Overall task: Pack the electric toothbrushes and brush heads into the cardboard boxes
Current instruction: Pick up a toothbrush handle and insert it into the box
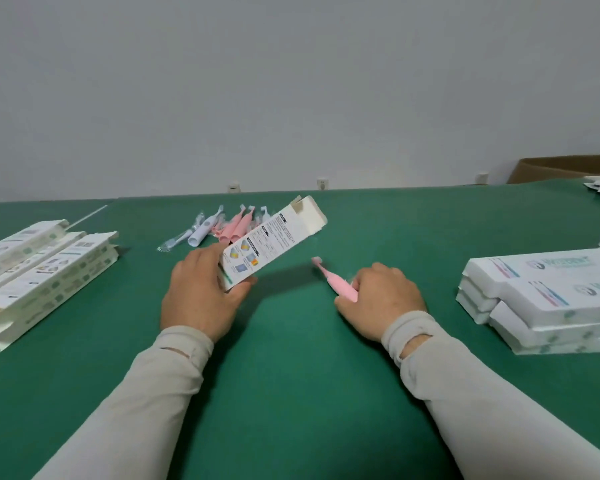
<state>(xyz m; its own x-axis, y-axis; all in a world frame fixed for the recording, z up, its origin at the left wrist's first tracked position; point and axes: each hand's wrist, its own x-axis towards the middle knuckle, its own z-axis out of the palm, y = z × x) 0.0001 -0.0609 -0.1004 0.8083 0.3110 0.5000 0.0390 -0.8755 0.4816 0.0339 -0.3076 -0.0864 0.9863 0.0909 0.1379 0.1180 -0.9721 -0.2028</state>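
While the left hand (pixel 201 289) grips a printed toothbrush carton (pixel 272 242) at frame centre — open end tilted up and away, seemingly for loading — the right hand (pixel 378 299) clasps a pink electric toothbrush (pixel 336 282), bristles toward that carton.

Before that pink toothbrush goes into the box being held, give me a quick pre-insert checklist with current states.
1. Left hand grips the cardboard box: ok.
2. Right hand holds the pink toothbrush: ok.
3. Box's far end flap open: ok.
4. Box's near end open: cannot tell, hand covers it.
5. Toothbrush lined up with an opening: not ok, it lies apart, right of the box.
6. Brush head fitted on toothbrush: ok.
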